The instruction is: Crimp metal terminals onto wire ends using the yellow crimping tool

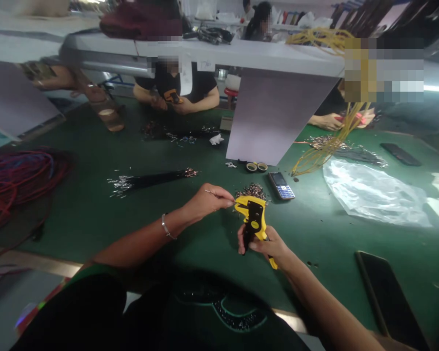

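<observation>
My right hand is wrapped round the handles of a yellow and black wire stripper, its jaws pointing up and to the left. With fingers pinched, my left hand holds a thin wire whose end meets the stripper's jaws; whether the jaws bite on it I cannot tell. Just behind the tool lies a heap of short wire pieces with coppery ends. Farther left, a bundle of black wires lies flat, with shiny metal tips at its left end and coppery ends at its right.
A keypad phone and two tape rolls lie beyond my hands. A clear plastic bag and a dark smartphone are at right, red cable coils at left. An upright panel divides the table; co-workers sit opposite.
</observation>
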